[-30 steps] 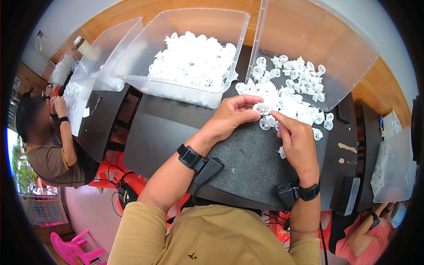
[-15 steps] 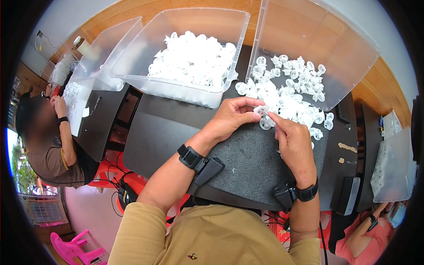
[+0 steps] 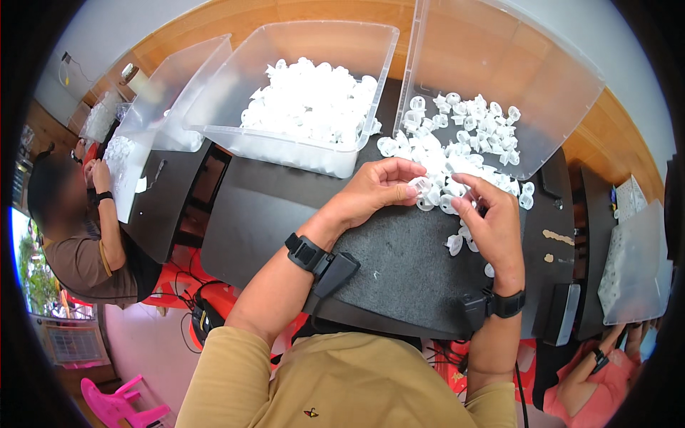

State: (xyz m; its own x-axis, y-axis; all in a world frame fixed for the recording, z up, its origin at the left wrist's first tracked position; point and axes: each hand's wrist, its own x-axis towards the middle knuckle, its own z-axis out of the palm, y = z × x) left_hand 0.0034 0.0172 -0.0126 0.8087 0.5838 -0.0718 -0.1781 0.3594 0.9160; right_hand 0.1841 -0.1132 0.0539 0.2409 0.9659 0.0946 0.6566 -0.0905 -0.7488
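My left hand (image 3: 382, 187) pinches a small white plastic part (image 3: 422, 185) between thumb and fingers, at the near edge of a loose pile of such parts (image 3: 428, 151). To its right, my right hand (image 3: 491, 217) hovers over the pile's near right side. Its thumb and forefinger are apart, and no part shows gripped between them. A few loose parts (image 3: 454, 245) lie on the dark grey mat (image 3: 399, 264) just left of my right hand.
A clear bin (image 3: 349, 153) heaped with white parts stands at the back left. Another clear bin (image 3: 514, 78) lies tipped toward me behind the pile. Co-workers sit at the left (image 3: 85, 242) and lower right (image 3: 589, 374). A grey box (image 3: 564, 314) sits at the table's right edge.
My right hand has moved off the part in my left hand, to the right, and its fingers have spread. Several parts now show on the mat beside it. My left hand has barely moved.
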